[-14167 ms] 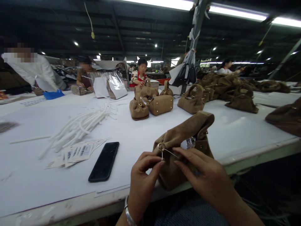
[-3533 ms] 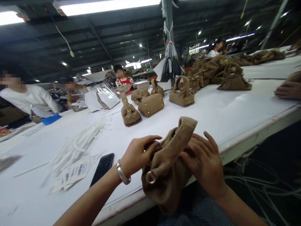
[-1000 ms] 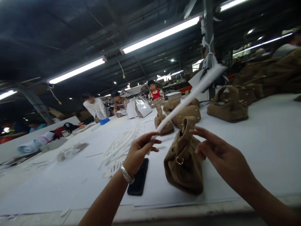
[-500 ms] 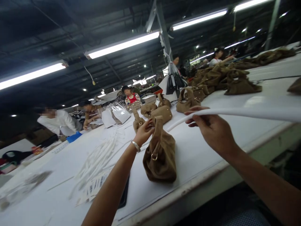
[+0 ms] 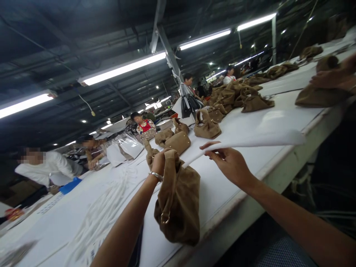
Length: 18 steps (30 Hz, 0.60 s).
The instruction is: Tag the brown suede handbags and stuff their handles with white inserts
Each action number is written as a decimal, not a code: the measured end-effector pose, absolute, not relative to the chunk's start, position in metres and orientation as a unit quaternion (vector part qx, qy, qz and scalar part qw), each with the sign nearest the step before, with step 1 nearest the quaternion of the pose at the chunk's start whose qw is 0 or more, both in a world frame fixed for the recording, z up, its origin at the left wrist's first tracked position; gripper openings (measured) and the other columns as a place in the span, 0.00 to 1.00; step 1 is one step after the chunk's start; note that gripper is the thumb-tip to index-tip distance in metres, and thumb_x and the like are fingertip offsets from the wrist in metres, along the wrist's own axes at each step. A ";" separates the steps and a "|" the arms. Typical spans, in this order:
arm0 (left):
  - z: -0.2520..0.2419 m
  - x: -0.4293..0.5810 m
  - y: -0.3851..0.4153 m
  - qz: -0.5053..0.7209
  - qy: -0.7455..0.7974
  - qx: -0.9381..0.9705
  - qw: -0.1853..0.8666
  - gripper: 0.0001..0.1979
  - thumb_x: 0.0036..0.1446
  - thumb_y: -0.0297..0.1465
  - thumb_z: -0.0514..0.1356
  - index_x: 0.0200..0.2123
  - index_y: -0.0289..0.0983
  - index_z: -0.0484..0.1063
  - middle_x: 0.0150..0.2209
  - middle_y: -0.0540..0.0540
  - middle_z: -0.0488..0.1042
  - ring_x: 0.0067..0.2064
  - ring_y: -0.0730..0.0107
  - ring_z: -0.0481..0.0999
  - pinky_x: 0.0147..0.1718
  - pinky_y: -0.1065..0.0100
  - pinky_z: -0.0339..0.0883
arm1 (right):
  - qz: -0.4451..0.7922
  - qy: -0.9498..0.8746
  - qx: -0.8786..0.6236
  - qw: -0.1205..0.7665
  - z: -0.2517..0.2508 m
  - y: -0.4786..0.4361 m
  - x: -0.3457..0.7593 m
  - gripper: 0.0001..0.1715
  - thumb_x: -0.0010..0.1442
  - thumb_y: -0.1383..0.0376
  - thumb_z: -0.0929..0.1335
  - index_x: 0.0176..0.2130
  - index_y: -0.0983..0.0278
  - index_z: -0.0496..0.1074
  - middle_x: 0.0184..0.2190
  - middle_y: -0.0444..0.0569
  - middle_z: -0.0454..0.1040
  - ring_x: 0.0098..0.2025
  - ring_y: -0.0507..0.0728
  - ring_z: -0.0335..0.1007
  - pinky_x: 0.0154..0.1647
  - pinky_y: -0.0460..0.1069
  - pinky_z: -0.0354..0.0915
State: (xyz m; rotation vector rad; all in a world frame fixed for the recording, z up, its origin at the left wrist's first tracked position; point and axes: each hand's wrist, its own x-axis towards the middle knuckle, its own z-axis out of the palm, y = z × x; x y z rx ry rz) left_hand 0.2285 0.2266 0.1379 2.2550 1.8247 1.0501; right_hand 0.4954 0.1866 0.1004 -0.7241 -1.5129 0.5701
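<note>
A brown handbag (image 5: 180, 207) stands near the table's front edge, its handle looped upward and a gold ring on its side. My left hand (image 5: 159, 163), with a bangle at the wrist, is closed at the handle; the handle hides part of its fingers. Between thumb and fingers my right hand (image 5: 229, 163) pinches a long white soft strip (image 5: 258, 140). One end of this strip reaches the bag near the handle, and the other extends to the right above the table.
Many loose white strips (image 5: 102, 204) lie left on the white table (image 5: 222, 207). More brown bags (image 5: 178, 142) stand beyond, with a heap of bags (image 5: 230, 94) farther back. At right another person's hand (image 5: 333, 79) touches a bag. Several people work across the table.
The view has shifted, and the bag appears nearer and lower. My left hand has closed in at the handle. The strip's right end now shows, and another person's hand has appeared at right.
</note>
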 end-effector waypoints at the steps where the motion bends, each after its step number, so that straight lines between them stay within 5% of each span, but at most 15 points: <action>1: 0.141 0.232 0.221 0.338 0.592 0.731 0.015 0.10 0.55 0.37 0.63 0.35 0.37 0.77 0.36 0.44 0.79 0.39 0.59 0.77 0.41 0.62 0.69 | 0.246 -0.662 -0.314 0.635 0.102 0.185 0.495 0.09 0.64 0.62 0.67 0.43 0.58 0.77 0.44 0.44 0.79 0.38 0.54 0.76 0.41 0.48 0.72; 8: 0.136 0.244 0.203 0.285 0.589 0.756 0.007 0.05 0.54 0.31 0.62 0.29 0.35 0.76 0.28 0.45 0.78 0.34 0.60 0.75 0.38 0.63 0.68 | 0.204 -0.679 -0.291 0.643 0.103 0.181 0.489 0.12 0.66 0.59 0.66 0.46 0.59 0.75 0.47 0.48 0.77 0.46 0.58 0.74 0.48 0.52 0.72; 14: 0.149 0.231 0.193 0.221 0.511 0.822 0.125 0.13 0.56 0.34 0.62 0.43 0.35 0.77 0.40 0.47 0.81 0.40 0.65 0.78 0.41 0.70 0.71 | 0.193 -0.677 -0.311 0.638 0.096 0.177 0.486 0.14 0.64 0.57 0.66 0.46 0.59 0.76 0.47 0.49 0.78 0.40 0.57 0.76 0.44 0.53 0.74; 18: 0.146 0.231 0.185 0.242 0.516 0.814 0.109 0.13 0.58 0.32 0.60 0.45 0.35 0.76 0.43 0.46 0.80 0.43 0.65 0.78 0.43 0.70 0.69 | 0.163 -0.689 -0.302 0.639 0.093 0.172 0.479 0.13 0.65 0.57 0.66 0.46 0.59 0.76 0.46 0.48 0.78 0.44 0.60 0.77 0.48 0.55 0.73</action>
